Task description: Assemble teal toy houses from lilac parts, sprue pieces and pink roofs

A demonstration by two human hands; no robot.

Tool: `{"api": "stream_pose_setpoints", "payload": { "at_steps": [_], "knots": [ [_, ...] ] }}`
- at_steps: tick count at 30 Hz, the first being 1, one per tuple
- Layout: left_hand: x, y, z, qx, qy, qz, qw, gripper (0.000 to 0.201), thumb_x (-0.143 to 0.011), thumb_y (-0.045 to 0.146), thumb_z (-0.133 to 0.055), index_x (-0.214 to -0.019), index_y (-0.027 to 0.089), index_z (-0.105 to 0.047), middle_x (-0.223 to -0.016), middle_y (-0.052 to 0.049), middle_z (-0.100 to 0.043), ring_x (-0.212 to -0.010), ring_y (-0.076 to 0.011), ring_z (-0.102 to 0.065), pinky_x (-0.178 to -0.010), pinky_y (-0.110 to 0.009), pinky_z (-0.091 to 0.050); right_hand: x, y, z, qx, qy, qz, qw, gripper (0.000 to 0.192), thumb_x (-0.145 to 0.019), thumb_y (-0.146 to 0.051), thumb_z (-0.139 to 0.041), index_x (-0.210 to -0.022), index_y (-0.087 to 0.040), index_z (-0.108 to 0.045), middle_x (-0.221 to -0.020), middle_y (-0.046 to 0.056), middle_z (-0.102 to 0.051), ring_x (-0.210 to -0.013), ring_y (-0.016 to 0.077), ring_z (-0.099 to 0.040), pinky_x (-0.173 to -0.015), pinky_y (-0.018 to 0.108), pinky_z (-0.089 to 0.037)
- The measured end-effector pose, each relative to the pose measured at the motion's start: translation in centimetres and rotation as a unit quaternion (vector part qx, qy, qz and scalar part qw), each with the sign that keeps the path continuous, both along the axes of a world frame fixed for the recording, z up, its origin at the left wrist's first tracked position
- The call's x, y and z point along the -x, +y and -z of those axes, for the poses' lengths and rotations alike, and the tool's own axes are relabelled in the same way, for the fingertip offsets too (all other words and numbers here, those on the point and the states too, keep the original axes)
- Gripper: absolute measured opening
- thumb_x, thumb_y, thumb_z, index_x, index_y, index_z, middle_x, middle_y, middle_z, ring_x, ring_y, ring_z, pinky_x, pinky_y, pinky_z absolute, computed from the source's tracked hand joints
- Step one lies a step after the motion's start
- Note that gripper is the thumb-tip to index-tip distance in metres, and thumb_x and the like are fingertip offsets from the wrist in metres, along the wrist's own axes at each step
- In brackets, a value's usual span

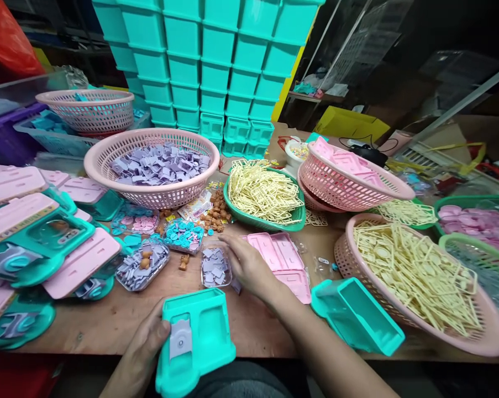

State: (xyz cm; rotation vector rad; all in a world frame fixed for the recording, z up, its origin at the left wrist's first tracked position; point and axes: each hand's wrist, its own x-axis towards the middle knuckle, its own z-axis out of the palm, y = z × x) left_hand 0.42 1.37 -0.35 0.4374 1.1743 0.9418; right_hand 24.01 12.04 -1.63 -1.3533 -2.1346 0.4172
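Note:
My left hand (143,342) grips a teal plastic housing (210,331) at its left side, above the table's front edge. A flat purple piece (180,338) with a round mark sits in the housing, near my thumb. My right hand (247,265) is over the right edge of a small clear tray (215,268) of purple pieces. Its fingers are stretched out and nothing shows in them; the fingertips are partly hidden. A small brown figure (184,262) lies left of that tray. Pink panels (276,251) lie beyond my right wrist, and another teal housing (359,315) rests right of my forearm.
Teal boxes (220,72) are stacked high at the back. A pink basket (152,193) holds purple parts; a green basket (266,218) and a right-hand pink basket (419,309) hold cream frames. Teal-and-pink assembled pieces (33,237) pile up on the left.

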Motion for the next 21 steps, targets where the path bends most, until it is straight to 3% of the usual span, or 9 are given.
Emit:
{"api": "stream_pose_setpoints", "payload": {
  "at_steps": [3, 7, 13, 18, 21],
  "knots": [
    [0.1, 0.3, 0.0, 0.016, -0.001, 0.005, 1.0, 0.07, -0.067, 0.059, -0.085, -0.127, 0.025, -0.071, -0.103, -0.005, -0.083, -0.113, -0.0397, -0.072, -0.1, -0.047, -0.059, -0.5, 2.7, -0.7, 0.037, -0.072, 0.019, 0.996, 0.029, -0.099, -0.009, -0.05, -0.116, -0.016, -0.072, -0.115, 0.013, -0.075, -0.108, 0.0213, -0.071, -0.095, 0.033, -0.056],
    [0.3, 0.4, 0.5, 0.025, -0.003, -0.008, 1.0, 0.074, -0.065, 0.058, -0.087, -0.128, 0.023, -0.07, -0.106, -0.005, -0.083, -0.12, -0.0402, -0.068, -0.1, -0.045, -0.059, 0.2, 7.1, -1.6, 0.086, -0.155, -0.02, 0.984, 0.019, -0.097, -0.019, -0.062, -0.107, -0.022, -0.078, -0.104, 0.007, -0.079, -0.099, 0.0221, -0.074, -0.086, 0.029, -0.054],
    [-0.2, 0.3, 0.3, -0.008, -0.025, 0.015, 1.0, 0.062, -0.075, 0.056, -0.082, -0.126, 0.022, -0.07, -0.112, -0.007, -0.081, -0.126, -0.0376, -0.064, -0.108, -0.045, -0.052, 2.8, 10.9, -2.6, 0.146, -0.276, -0.039, 0.949, 0.016, -0.086, -0.022, -0.072, -0.099, -0.021, -0.081, -0.102, 0.012, -0.079, -0.096, 0.0281, -0.073, -0.078, 0.03, -0.05],
    [-0.4, 0.1, -0.2, -0.03, -0.019, 0.024, 0.999, 0.062, -0.077, 0.054, -0.081, -0.127, 0.021, -0.068, -0.123, -0.009, -0.077, -0.129, -0.038, -0.062, -0.107, -0.047, -0.053, 2.7, 10.7, -4.7, 0.149, -0.293, -0.04, 0.944, 0.014, -0.081, -0.02, -0.076, -0.095, -0.02, -0.077, -0.099, 0.009, -0.077, -0.092, 0.0242, -0.07, -0.074, 0.028, -0.046],
    [0.2, -0.2, 0.0, -0.033, -0.008, 0.022, 0.999, 0.063, -0.076, 0.053, -0.081, -0.128, 0.02, -0.067, -0.12, -0.009, -0.078, -0.125, -0.038, -0.065, -0.103, -0.046, -0.056, 0.3, 6.8, -6.5, 0.099, -0.258, -0.012, 0.961, 0.014, -0.094, -0.023, -0.064, -0.105, -0.018, -0.07, -0.103, 0.009, -0.074, -0.094, 0.0214, -0.066, -0.076, 0.028, -0.045]
  ]
}}
